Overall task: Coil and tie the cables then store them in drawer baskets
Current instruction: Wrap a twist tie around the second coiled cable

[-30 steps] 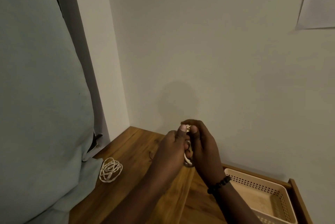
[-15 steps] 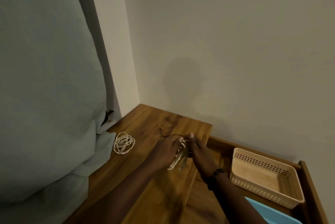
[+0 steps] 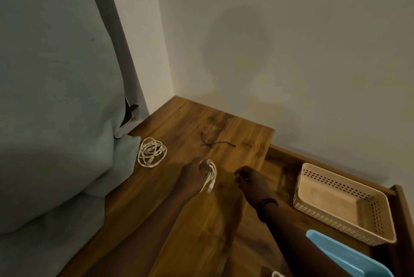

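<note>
- Left hand (image 3: 194,173) over the wooden top (image 3: 201,220), fingers and thumb curled round a small coiled white cable (image 3: 210,175); coil bunched at the fingertips, its plug end hanging down just below the hand.
- Right hand (image 3: 251,181) near the left but apart from it, over the right edge of the wooden top; fingers curled inward, nothing visible between them.
- Dark bead bracelet (image 3: 267,202) on the right wrist.
- Second white cable (image 3: 152,152), loosely coiled, flat on the wooden top beside the grey-green cushion (image 3: 56,97), well left of the held coil.
- Thin black tie (image 3: 216,142), lying loose on the wood beyond both hands, closer to the wall; touched by neither hand.
- Open drawer (image 3: 282,164) to the right, lower than the top surface.
- Beige perforated basket (image 3: 342,227) sitting in the drawer, no cable visible inside.
- Blue basket edge (image 3: 342,254) at the lower right, in front of the beige one, mostly cut off by the frame.
- Small white loop (image 3: 277,274) at the bottom edge, too cropped to identify.
- Plain wall (image 3: 291,30) behind, a soft round shadow on it above the hands.
</note>
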